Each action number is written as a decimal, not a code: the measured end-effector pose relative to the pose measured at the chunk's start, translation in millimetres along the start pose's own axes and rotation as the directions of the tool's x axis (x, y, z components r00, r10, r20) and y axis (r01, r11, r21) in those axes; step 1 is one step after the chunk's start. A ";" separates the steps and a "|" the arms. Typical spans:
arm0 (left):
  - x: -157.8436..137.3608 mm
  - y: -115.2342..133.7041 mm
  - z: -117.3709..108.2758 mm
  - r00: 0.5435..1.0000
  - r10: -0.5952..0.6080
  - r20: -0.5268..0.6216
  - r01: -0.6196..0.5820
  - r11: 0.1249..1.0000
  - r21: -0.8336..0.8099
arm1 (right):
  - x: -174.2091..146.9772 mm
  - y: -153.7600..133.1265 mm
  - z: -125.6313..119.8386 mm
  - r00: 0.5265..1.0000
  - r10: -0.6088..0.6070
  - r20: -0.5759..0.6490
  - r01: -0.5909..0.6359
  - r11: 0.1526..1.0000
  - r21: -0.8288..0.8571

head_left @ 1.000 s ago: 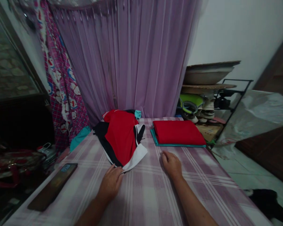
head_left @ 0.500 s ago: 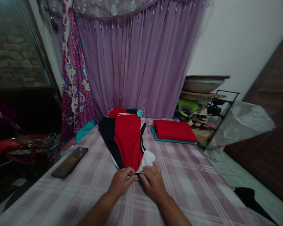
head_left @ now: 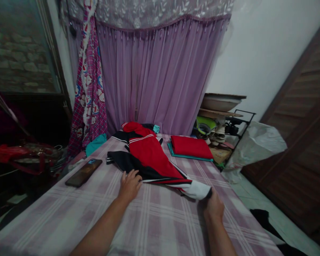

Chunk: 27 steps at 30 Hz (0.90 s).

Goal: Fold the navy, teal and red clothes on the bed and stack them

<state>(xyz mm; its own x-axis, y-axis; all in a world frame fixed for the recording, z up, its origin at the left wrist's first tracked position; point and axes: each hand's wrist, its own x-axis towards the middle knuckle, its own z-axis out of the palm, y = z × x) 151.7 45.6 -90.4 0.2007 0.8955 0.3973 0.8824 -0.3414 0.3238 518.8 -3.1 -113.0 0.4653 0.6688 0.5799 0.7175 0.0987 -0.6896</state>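
Note:
A red, black and white garment [head_left: 152, 153], which looks like a track jacket, lies spread on the bed. Its white end with a dark edge [head_left: 198, 189] is stretched toward the right, where my right hand [head_left: 214, 206] is closed on it. At the near edge of the black part, my left hand [head_left: 129, 185] lies flat with fingers stretched out, touching the cloth. The fingertips of my right hand are partly hidden.
A phone [head_left: 84, 173] lies on the checked sheet [head_left: 96, 213] to the left. Folded red cloth [head_left: 192, 147] sits on teal cloth at the right. Beyond the bed's right edge stand a loaded rack [head_left: 218, 122] and a pale plastic bag [head_left: 256, 145]. A purple curtain [head_left: 154, 78] hangs behind.
My hands have moved apart, the right one pulling the garment's white end to the right. My left hand has opened and shifted slightly left. The garment's near part now lies spread sideways.

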 end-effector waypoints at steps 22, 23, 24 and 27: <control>6.9 -38.2 0.7 0.985 0.117 -0.128 -0.106 0.991 0.086 | -10.7 -44.9 4.8 0.795 -0.164 0.584 0.386 0.879 -0.279; 9.0 -48.6 -0.5 0.991 0.110 -0.073 -0.102 0.990 0.102 | -8.9 -42.7 0.6 0.807 -0.176 0.564 0.378 0.888 -0.264; 11.5 -58.7 -2.4 0.994 0.108 -0.006 -0.107 0.988 0.110 | -7.1 -39.2 -3.9 0.829 -0.178 0.530 0.357 0.898 -0.257; 23.5 -80.8 -11.3 0.976 0.125 0.179 -0.147 0.983 0.114 | -1.4 -23.8 -17.0 0.904 -0.140 0.403 0.270 0.919 -0.286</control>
<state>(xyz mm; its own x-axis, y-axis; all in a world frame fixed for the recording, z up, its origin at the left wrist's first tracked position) 80.4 91.1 -97.6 0.3826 0.8822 0.2745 0.8859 -0.4347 0.1623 509.9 -19.0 -90.1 0.1110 0.8880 0.4462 0.9337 0.0605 -0.3528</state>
